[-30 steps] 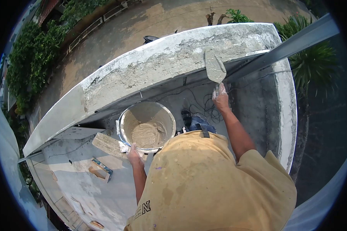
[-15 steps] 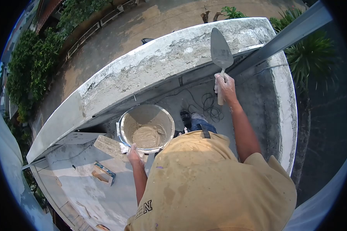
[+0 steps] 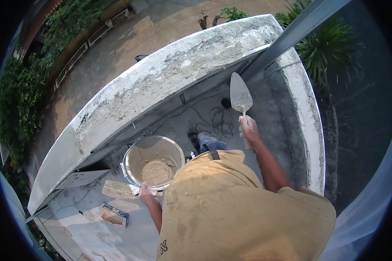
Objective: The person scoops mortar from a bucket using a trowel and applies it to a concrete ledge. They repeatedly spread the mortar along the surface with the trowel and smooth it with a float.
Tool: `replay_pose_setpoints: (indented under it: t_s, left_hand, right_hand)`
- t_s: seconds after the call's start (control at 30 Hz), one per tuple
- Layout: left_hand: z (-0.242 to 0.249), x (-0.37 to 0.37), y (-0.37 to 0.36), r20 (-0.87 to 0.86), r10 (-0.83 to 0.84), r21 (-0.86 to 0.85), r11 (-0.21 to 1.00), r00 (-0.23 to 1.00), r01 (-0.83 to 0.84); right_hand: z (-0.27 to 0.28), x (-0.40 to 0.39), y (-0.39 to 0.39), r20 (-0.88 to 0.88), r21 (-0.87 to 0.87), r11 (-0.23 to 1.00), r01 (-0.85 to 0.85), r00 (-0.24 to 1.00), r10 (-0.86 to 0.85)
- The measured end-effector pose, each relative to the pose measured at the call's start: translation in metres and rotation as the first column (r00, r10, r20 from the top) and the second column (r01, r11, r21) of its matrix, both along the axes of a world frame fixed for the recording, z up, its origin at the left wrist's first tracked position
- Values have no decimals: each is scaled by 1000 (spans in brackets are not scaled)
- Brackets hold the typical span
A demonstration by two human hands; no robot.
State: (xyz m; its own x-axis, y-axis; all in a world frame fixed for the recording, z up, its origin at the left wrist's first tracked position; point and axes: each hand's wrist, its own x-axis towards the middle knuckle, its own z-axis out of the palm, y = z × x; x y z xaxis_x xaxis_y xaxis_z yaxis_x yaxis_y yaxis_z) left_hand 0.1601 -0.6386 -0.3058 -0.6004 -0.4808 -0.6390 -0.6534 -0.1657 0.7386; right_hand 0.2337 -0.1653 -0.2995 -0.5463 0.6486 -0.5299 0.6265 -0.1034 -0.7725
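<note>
Rooftop ledge, seen from above: a rough concrete parapet [image 3: 170,82] runs across beyond both your hands, with a metal rail [image 3: 287,37] slanting past its far end. Your right hand [image 3: 248,129] is closed around the handle of a trowel [image 3: 240,93], blade pointing up and away, smeared with mortar. Your left hand [image 3: 147,198] grips the near rim of a bucket [image 3: 153,162] holding wet mortar. A float [image 3: 119,190] lies just left of that hand. Coiled wire [image 3: 220,124] sits between bucket and trowel.
</note>
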Motion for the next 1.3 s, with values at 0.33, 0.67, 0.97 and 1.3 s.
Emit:
replay_pose_setpoints:
  t_s: [0.33, 0.67, 0.97, 1.3]
  left_hand:
    - [-32, -9, -12, 4, -66, -22, 998, 998, 66]
    - [-26, 11, -7, 60, 19, -36, 999, 998, -17]
    - [-21, 34, -18, 81, 16, -311, 950, 997, 10]
    - [22, 34, -43, 23, -17, -175, 984, 1000, 20]
  right_hand:
    - [102, -121, 39, 456, 757, 196, -623, 719, 525]
    - [59, -153, 230, 531, 678, 409, -611, 792, 302]
    - [70, -129, 122, 202, 17, 934, -358, 916, 347]
    - [95, -92, -155, 79, -253, 342, -905, 333, 940]
